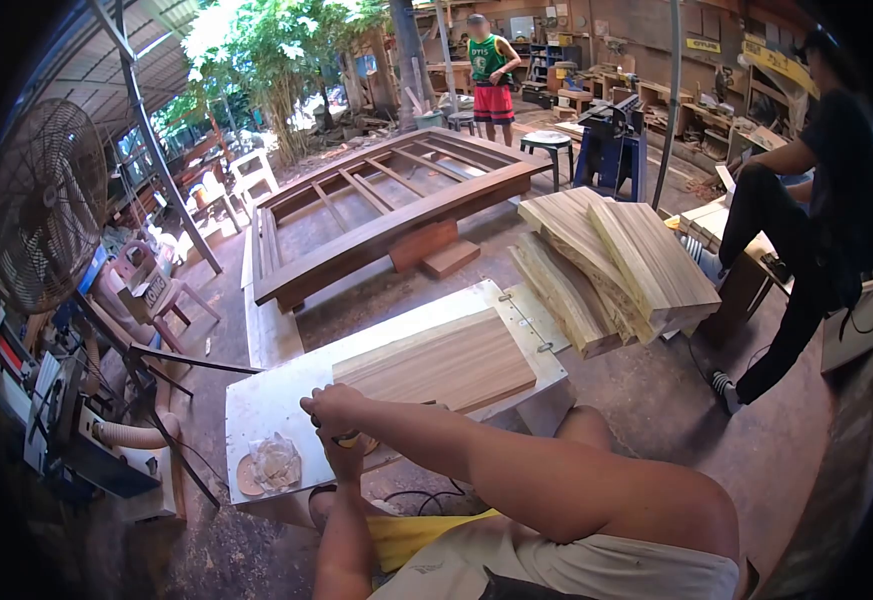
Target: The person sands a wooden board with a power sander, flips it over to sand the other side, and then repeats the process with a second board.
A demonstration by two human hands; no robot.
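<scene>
My right hand (337, 408) reaches across to the left, its fingers closed, above the near edge of a white work board (281, 395). Just below it, my left hand (344, 452) is closed around a small dark and yellow object (353, 441). The hands overlap and hide most of it, so its kind does not show. A wide wooden panel (441, 362) lies flat on the board, to the right of my hands. Near the board's left corner, a clear plastic bag (276, 462) sits beside a round tan disc (248, 476).
Several thick wooden slabs (621, 270) are stacked at the right. Beyond the board stands a large wooden frame (396, 215). A fan (46, 205) is at left. One person (816, 200) sits at right; another (493, 75) stands at the back. A cord (426, 495) hangs below the board.
</scene>
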